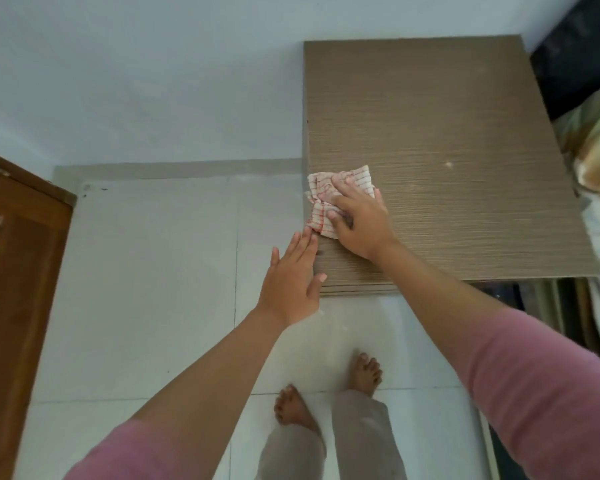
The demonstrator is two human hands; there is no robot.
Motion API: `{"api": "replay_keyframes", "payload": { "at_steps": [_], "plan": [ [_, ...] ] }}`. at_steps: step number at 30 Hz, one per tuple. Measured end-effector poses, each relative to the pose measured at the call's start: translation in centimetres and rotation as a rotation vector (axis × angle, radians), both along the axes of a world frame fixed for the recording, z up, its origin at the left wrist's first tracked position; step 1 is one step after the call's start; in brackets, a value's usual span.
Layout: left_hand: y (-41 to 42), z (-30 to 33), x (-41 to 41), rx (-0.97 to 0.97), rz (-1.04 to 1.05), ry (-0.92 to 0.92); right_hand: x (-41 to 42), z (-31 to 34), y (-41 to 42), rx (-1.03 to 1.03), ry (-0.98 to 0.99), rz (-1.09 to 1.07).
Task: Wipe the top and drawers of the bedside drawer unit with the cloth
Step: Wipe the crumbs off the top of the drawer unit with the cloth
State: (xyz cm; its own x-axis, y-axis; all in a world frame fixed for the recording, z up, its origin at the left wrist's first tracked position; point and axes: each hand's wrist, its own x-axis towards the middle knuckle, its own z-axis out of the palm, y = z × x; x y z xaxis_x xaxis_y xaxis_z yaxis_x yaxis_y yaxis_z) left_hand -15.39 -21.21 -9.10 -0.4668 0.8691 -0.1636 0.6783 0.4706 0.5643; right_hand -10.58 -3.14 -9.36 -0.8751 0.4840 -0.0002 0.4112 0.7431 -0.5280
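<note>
Checked cloth [329, 199] pinned to the unit top [447, 150] by right hand [361, 223] fingers, spread — left hand [291, 285] flat, empty

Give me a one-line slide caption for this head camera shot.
Right hand presses checked cloth on drawer unit top; left hand open at its edge.

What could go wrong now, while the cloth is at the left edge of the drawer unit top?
1. The checked cloth lies bunched at the left edge of the drawer unit top; the right hand may push crumbs onto the floor tiles if the left hand misses them.
2. The pale speck farther right looks unwiped and may be missed.
</note>
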Motion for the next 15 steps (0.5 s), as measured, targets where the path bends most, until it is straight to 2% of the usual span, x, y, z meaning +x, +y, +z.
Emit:
{"api": "replay_keyframes", "payload": {
  "at_steps": [15],
  "plan": [
    [-0.7, -0.9, -0.3, -0.004, -0.026, 0.014, 5.4, -0.1, -3.5, 0.001, 0.011, -0.037]
  ]
}}
